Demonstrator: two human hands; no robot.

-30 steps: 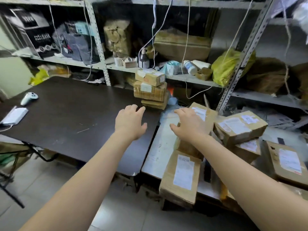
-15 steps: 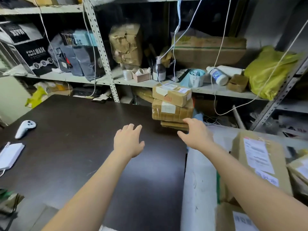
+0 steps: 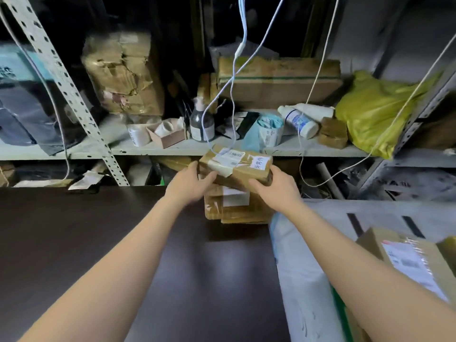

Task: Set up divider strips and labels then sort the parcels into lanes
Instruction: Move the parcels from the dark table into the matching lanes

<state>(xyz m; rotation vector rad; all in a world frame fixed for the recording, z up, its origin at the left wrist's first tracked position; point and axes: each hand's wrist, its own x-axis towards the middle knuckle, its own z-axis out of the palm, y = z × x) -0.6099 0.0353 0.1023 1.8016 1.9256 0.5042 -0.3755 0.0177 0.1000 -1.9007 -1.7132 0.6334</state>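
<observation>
A small stack of brown parcels (image 3: 234, 206) stands at the far edge of the dark table (image 3: 98, 243). The top parcel (image 3: 237, 166), brown cardboard with a white shipping label and a handwritten white sticker, is held at both ends. My left hand (image 3: 190, 183) grips its left end and my right hand (image 3: 274, 188) grips its right end. It looks slightly raised and tilted over the parcels beneath. Another labelled parcel (image 3: 414, 262) lies at the right on a white surface (image 3: 306, 280).
A metal shelf (image 3: 172, 149) behind the stack carries boxes, a pump bottle (image 3: 202, 122), white bottles and a yellow bag (image 3: 375, 107). White cables (image 3: 232, 77) hang down just above the held parcel. A perforated shelf post (image 3: 71, 95) stands at the left.
Both hands have reached forward from over the table and closed on the top parcel of the stack. The view has moved closer to the shelf.
</observation>
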